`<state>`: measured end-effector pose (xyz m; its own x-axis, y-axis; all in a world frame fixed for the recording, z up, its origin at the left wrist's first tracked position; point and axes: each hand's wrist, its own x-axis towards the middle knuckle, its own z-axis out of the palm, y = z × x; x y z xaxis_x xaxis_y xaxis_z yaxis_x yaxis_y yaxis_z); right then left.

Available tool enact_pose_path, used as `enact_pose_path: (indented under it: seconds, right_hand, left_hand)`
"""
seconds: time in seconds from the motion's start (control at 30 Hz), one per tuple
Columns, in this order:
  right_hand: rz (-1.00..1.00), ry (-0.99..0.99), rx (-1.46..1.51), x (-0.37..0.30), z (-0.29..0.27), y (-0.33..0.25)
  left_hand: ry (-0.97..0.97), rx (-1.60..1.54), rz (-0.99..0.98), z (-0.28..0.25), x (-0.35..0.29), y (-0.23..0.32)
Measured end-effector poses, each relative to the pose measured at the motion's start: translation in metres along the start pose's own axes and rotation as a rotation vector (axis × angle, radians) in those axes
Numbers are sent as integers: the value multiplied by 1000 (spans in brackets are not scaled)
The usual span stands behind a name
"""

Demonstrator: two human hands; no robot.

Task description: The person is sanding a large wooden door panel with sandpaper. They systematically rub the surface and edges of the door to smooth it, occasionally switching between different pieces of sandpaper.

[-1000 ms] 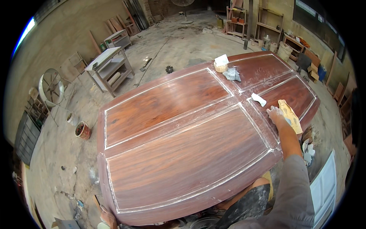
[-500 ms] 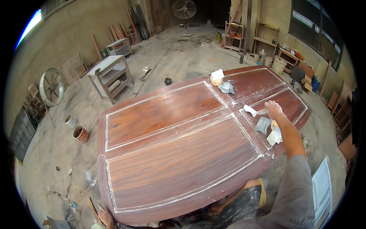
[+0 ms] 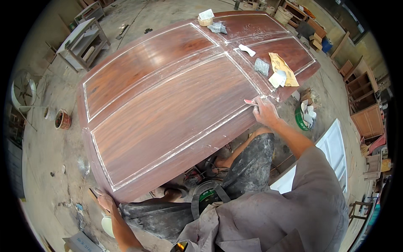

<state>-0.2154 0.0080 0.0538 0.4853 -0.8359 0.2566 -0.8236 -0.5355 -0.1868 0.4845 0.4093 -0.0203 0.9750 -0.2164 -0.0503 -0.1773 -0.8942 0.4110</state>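
A large reddish-brown wooden door (image 3: 168, 98) lies flat before me, white lines marking the borders of its panels. My right hand (image 3: 266, 112) is closed on a thin pinkish strip (image 3: 251, 102), whose kind I cannot make out. Its tip touches the near border's right end. Against the door's near left corner rests my left hand (image 3: 105, 200), fingers stretched along the edge, apparently holding nothing. Beyond my right hand lie a tan paper sheet (image 3: 282, 67), a pale folded piece (image 3: 277, 79), a grey crumpled packet (image 3: 261, 66) and a white scrap (image 3: 247, 50).
On the door's far side sit a small tub (image 3: 205, 21) and another grey packet (image 3: 217, 27). A green bucket of scraps (image 3: 300, 118) and a white panelled door (image 3: 331, 147) are at right. A worktable (image 3: 79, 46) and reddish pot (image 3: 63, 119) stand left.
My right hand has drawn back from the far right panel to the near border, uncovering the tan paper. The view has tipped downward toward my lap. My left hand stays by the corner.
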Motion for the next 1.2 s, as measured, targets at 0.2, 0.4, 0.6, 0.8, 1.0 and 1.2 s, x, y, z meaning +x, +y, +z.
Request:
enact_pose_path:
  seconds: [0.2,0.4,0.6,0.8,1.0,1.2]
  right_hand:
    - [-202,-54,-21,-9,12,7]
    - [-165,-93,-35,13,14,21]
    - [-356,-18,227,-13,65,-164]
    - [-190,-43,-32,2,33,-24]
    - [-222,-62,16,8,26,-34]
    - [-564,-127,233,14,83,-251]
  left_hand:
    - [59,-25,23,-11,-9,17]
    - [-85,25,-28,-11,11,6]
    - [61,-52,54,-18,1,11]
    - [26,-99,30,-10,-4,10]
    - [-27,10,-52,-9,-5,14]
    - [49,22,-84,-4,11,6]
